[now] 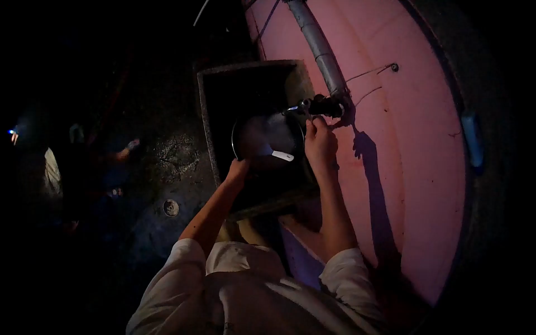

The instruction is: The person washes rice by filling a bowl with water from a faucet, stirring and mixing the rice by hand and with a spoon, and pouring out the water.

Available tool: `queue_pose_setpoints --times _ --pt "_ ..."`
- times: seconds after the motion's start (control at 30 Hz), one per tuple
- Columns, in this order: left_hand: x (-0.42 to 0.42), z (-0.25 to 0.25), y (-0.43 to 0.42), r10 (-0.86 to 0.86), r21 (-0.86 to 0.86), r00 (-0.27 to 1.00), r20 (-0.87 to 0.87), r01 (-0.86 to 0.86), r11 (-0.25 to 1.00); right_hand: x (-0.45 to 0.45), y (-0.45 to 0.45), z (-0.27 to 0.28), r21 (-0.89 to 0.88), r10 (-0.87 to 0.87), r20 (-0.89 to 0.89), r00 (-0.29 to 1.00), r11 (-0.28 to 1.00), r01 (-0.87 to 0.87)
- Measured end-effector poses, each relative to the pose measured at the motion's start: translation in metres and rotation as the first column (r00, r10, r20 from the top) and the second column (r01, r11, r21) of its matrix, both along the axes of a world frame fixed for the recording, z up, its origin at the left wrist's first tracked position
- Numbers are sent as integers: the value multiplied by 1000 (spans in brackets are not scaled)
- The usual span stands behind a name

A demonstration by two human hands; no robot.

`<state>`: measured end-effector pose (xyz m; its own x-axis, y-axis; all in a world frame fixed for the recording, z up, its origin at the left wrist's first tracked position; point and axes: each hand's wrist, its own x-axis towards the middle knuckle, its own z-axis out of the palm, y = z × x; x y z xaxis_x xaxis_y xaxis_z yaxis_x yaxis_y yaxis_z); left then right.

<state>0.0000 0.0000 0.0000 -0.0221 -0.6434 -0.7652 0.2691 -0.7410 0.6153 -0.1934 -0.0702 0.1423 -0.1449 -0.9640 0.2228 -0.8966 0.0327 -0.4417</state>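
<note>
The left hand point(239, 169) grips the near rim of the round vessel point(259, 131); its fingertips are hard to distinguish. The vessel is within the walls of the basin point(210, 134), its underside lost in shadow. A pale handle point(283, 156) shows at its opening. The right hand point(321, 142) is closed on the tap point(305, 104), partly covering it. Beyond, the grey pipe point(321, 47) is cut off at the top.

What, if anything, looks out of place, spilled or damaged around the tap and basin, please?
A brownish streak runs down the pink wall, looking like an old stain; the basin is too dark to show spills.
</note>
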Motion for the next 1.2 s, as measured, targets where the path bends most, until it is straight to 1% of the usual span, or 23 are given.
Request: queue_pose_setpoints --times 0.1,0.17,0.2,0.27,0.4,0.43,0.5,0.6,0.67,0.7,0.77,0.9,0.97,1.1,1.17,1.2 --pt "-16 13 7 3 -3 999 -45 -3 1000 -12 3 1 -53 31 -40 999 998 -33" --pt "-13 20 13 7 6 1000 -30 -7 1000 -7 8 1 4 10 -71 997 1000 -10" --pt "-2 13 -1 13 -30 1000 -1 -14 999 1 -2 -1 -32 14 -42 999 999 -16" --pt "-24 -14 11 -24 9 998 -59 25 1000 -15 6 4 -7 10 -83 997 1000 -11" --pt "-8 -15 2 -10 -23 1000 0 10 1000 -4 -2 -4 -10 6 -33 999 1000 -6" --pt "-3 -15 -1 -17 -37 1000 12 18 999 -1 -4 -6 -34 17 -13 1000 999 -17" --pt "-5 -9 2 -27 -38 1000 10 28 999 -2 -2 -5 -45 26 -9 1000 999 -27" --pt "-7 3 3 16 -17 1000 26 -15 1000 -1 1 -1 -40 37 19 999 999 -37" --pt "-4 6 2 -17 -38 999 -40 16 999 0 0 -1 -23 28 15 999 999 -28" --pt "-4 5 2 -17 -40 999 -39 15 999 0 -1 0 -25 29 16 999 999 -29" --pt "-5 3 1 -6 -54 1000 -18 5 999 1 -1 1 -20 42 34 999 999 -41" --pt "-7 16 -2 40 -41 999 36 -39 998 2 -3 2 -22 36 46 998 999 -35" --pt "-5 21 -3 -18 -38 1000 4 18 999 2 -3 3 -4 33 47 998 999 -33" --pt "-10 21 -2 -4 -21 1000 9 4 1000 1 -2 5 -13 43 48 998 999 -42" --pt "-10 19 -1 11 3 998 -56 -11 1000 1 -1 7 -18 53 48 997 998 -52" --pt "-10 14 -1 12 1 998 -55 -12 1000 2 -1 8 -20 54 48 997 998 -53"
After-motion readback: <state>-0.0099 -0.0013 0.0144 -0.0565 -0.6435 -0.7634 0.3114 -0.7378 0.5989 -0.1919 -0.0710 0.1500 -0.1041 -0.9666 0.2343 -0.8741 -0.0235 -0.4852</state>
